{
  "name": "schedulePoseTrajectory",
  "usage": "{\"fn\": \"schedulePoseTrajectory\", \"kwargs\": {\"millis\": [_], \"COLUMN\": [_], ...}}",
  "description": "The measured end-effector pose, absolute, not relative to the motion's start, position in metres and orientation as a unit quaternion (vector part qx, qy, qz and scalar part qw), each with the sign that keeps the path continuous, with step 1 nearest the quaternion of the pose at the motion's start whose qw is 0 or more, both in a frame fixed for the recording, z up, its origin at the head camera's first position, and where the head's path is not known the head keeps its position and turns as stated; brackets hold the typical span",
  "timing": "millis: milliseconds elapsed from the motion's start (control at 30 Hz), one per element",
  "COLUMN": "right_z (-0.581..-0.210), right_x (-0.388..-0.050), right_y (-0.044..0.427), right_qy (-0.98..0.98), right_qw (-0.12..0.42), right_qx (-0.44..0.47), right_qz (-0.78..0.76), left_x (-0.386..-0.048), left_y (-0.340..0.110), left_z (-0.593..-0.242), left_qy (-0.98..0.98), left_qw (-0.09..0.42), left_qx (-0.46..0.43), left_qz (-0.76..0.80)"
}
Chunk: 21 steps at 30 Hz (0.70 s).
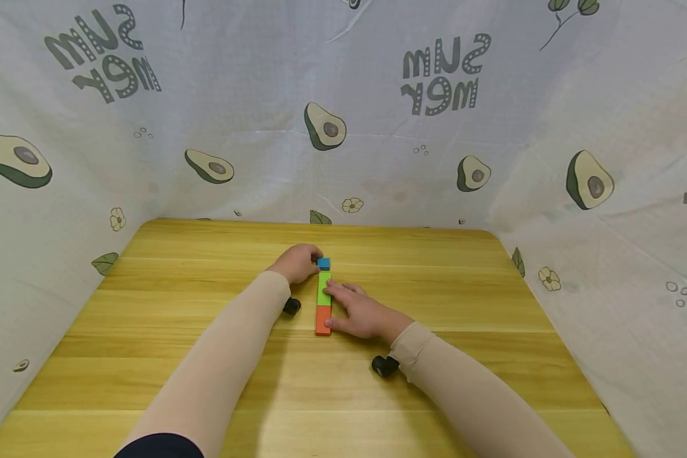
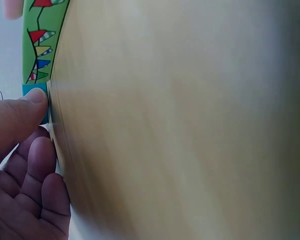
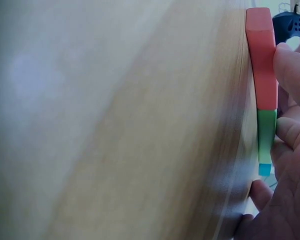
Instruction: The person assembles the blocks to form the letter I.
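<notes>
Three blocks form a line on the wooden table: a blue block (image 1: pixel 324 263) at the far end, a green block (image 1: pixel 324 291) in the middle and a red-orange block (image 1: pixel 323 321) nearest the body. My left hand (image 1: pixel 299 263) pinches the blue block, its thumb (image 2: pixel 27 107) lying on the block in the left wrist view. Small painted flags decorate the green block's side there. My right hand (image 1: pixel 362 312) rests against the line from the right, fingers touching the green block and thumb at the red-orange block (image 3: pixel 262 65). Whether blue and green touch is hard to tell.
The wooden tabletop (image 1: pixel 435 280) spreads around the blocks. A white cloth (image 1: pixel 252 95) printed with avocados hangs behind and at the sides. Black wrist devices are strapped under both wrists, the left one (image 1: pixel 292 306) and the right one (image 1: pixel 385 366) close above the table.
</notes>
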State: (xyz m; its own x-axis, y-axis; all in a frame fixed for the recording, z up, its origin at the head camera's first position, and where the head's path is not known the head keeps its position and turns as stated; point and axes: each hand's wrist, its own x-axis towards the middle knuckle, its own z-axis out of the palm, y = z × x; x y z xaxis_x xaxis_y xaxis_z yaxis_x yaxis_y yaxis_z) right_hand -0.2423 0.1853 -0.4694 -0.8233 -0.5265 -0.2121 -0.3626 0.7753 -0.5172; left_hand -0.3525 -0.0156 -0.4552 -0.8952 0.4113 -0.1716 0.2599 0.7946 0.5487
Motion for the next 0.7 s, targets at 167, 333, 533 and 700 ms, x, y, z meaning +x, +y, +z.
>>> {"fn": "schedulePoseTrajectory", "kwargs": {"millis": [167, 333, 533, 700], "right_z": [-0.4693, -0.4686, -0.4668, -0.4664], "right_x": [-0.2424, -0.242, -0.2415, -0.2412], "right_y": [0.1847, 0.184, 0.1835, 0.1835], "right_qy": [0.926, 0.926, 0.925, 0.926], "right_qw": [0.174, 0.175, 0.171, 0.171], "right_qx": [-0.241, -0.24, -0.24, -0.239], "right_qz": [-0.235, -0.234, -0.239, -0.237], "left_x": [-0.3521, -0.3529, -0.354, -0.3531], "left_y": [-0.0143, -0.0145, -0.0144, -0.0147], "left_z": [-0.4555, -0.4565, -0.4567, -0.4568], "left_qy": [0.936, 0.935, 0.935, 0.935], "left_qw": [0.143, 0.145, 0.148, 0.145], "left_qx": [0.179, 0.179, 0.177, 0.183], "left_qz": [0.267, 0.27, 0.27, 0.268]}}
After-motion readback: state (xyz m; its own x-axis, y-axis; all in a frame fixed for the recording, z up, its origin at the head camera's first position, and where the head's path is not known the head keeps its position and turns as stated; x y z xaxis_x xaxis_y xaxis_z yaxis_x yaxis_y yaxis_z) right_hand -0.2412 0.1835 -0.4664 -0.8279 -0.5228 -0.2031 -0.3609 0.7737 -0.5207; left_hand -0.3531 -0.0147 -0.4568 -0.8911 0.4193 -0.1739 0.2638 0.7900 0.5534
